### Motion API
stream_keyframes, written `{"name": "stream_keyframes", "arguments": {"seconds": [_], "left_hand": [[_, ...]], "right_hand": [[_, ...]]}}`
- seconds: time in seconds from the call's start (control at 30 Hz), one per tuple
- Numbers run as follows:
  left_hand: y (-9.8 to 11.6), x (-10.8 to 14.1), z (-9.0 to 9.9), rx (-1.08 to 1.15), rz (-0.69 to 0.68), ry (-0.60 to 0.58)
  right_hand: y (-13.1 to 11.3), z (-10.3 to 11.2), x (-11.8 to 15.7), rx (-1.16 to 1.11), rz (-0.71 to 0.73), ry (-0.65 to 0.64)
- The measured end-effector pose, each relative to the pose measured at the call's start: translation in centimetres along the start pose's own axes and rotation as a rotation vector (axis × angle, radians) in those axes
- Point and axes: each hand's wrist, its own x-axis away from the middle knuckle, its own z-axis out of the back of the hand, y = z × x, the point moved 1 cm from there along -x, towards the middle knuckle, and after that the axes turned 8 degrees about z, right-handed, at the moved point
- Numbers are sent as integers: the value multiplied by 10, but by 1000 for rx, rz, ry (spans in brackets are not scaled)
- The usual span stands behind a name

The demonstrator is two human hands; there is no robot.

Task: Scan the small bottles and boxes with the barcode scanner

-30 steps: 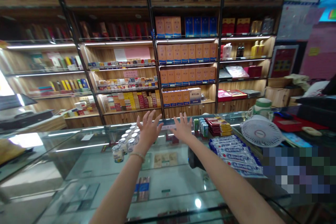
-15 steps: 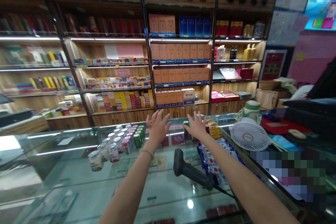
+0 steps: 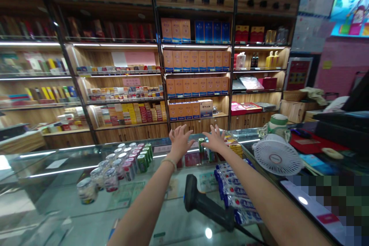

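Both my arms reach forward over a glass counter [image 3: 138, 215]. My left hand [image 3: 180, 140] is open with its fingers spread and nothing in it. A bracelet circles that wrist. My right hand [image 3: 214, 139] is likewise open, close to a green can [image 3: 201, 145]; I cannot tell whether it touches anything there. Between my forearms lies a black barcode scanner [image 3: 206, 203] with its cable. Blue and white snack packets [image 3: 235, 190] lie partly under my right forearm. To the left stand rows of green cans [image 3: 142, 162], pink cans [image 3: 128, 170] and clear jars [image 3: 86, 191].
A white fan [image 3: 276, 155] and a green-and-white jug [image 3: 278, 125] stand on the right. Yellow packs [image 3: 236, 150] lie beyond my right wrist. Shelves behind the counter hold orange boxes [image 3: 197, 85], blue boxes [image 3: 212, 32] and many small packs. A red mat [image 3: 305, 142] lies at far right.
My hands have drawn slightly closer together, still spread. The view has shifted, so the scanner, jars and cans appear lower and further left.
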Motion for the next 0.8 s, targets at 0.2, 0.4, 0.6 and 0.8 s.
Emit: {"name": "stream_keyframes", "arguments": {"seconds": [0.2,0.4,0.6,0.8], "left_hand": [[4,-3,-30,10,0,-109],[11,-5,-48,34,-7,-147],[16,-8,-51,47,-22,-164],[17,-6,-44,42,2,-149]], "right_hand": [[0,-5,-9,-17,13,-30],[3,-9,-10,-24,13,-20],[-1,-9,-12,-45,15,19],[-8,-11,-9,9,61,89]]}}
